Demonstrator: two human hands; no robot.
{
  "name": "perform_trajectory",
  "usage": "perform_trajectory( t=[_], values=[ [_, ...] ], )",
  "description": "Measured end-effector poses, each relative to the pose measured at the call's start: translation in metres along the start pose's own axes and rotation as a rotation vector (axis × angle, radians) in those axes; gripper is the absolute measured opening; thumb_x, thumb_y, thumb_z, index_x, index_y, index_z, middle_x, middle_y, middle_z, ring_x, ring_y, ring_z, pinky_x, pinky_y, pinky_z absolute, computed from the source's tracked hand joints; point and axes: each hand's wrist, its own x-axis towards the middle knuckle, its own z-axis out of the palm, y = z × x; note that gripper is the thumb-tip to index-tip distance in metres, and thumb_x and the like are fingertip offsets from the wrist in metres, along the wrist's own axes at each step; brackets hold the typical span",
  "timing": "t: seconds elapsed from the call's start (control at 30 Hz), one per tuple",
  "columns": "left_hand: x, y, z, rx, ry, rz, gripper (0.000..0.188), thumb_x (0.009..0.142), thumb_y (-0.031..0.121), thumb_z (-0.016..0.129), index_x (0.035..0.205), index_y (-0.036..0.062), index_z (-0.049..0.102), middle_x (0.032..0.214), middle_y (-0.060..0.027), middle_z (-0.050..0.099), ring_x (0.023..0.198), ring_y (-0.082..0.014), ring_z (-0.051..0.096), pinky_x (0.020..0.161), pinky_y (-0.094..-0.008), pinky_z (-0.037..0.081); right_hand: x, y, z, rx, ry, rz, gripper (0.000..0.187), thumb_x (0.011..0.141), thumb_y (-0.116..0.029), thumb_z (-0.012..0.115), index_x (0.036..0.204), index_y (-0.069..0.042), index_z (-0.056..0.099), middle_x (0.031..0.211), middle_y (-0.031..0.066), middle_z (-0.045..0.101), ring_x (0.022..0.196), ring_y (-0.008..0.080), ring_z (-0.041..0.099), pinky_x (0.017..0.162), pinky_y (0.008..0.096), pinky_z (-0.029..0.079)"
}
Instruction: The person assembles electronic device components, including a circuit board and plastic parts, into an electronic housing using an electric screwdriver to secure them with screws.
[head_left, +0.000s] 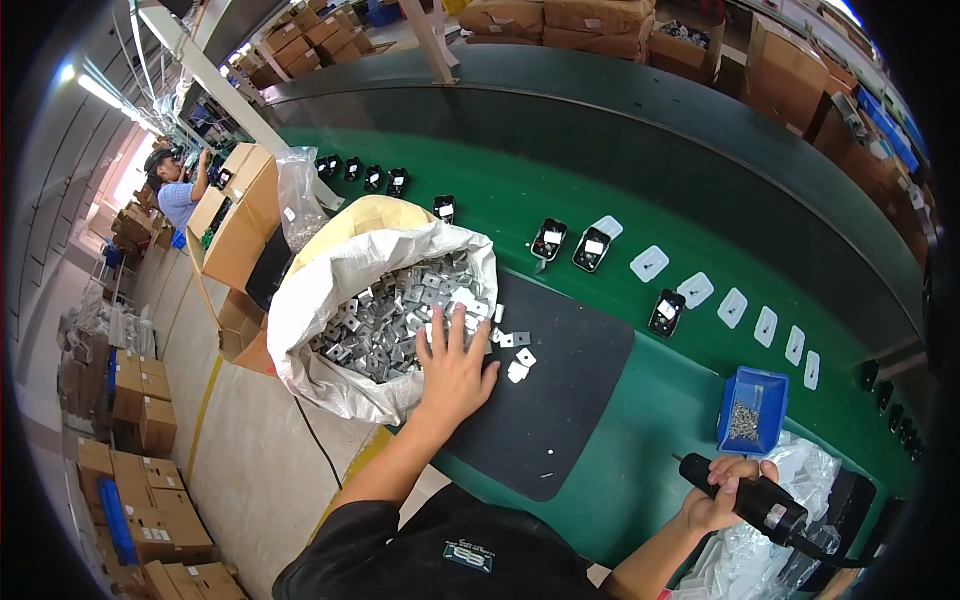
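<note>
My left hand point(458, 368) lies with fingers spread at the right side of a white woven sack point(385, 262), its fingertips over the small silver metal brackets point(385, 318) that fill it. A few loose bracket pieces point(520, 366) lie beside the hand on a black mat point(555, 420). At the lower right, my right hand point(722, 497) is wrapped round a black electric screwdriver point(768, 508), whose thin bit points left. Just beyond the screwdriver stands a blue bin point(754, 400) with small screws in it.
White plates point(733, 308) and black housings point(667, 313) stand along the green belt point(640, 285). Clear plastic bags point(800, 470) lie right of the screwdriver. An open carton point(238, 225) leans behind the sack; another person point(180, 195) sits far left.
</note>
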Motion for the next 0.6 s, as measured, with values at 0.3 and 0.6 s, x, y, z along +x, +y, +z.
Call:
perform_trajectory(
  t=[0.3, 0.6],
  values=[
    [0.031, -0.023, -0.009, 0.056, 0.156, -0.163, 0.062, 0.078, 0.042, 0.066, 0.130, 0.0113, 0.052, 0.140, -0.0256, 0.038, 0.131, -0.0467, 0.033, 0.102, -0.0644, 0.024, -0.004, -0.001, -0.001, -0.008, -0.001, 0.010, 0.051, 0.081, -0.009, 0.065, 0.125, -0.003, 0.041, 0.064, 0.0031, 0.047, 0.051, 0.0130, 0.046, 0.053, 0.0282, 0.044],
    [0.020, -0.030, -0.003, 0.139, 0.034, -0.081, 0.063, 0.078, 0.037, 0.066, 0.132, 0.0094, 0.050, 0.139, -0.0184, 0.041, 0.124, -0.0438, 0.039, 0.100, -0.0596, 0.027, -0.003, 0.000, -0.001, 0.040, -0.001, 0.048, 0.051, 0.081, -0.011, 0.067, 0.125, -0.005, 0.042, 0.065, 0.0026, 0.047, 0.051, 0.0121, 0.045, 0.053, 0.0269, 0.042]
  ],
)
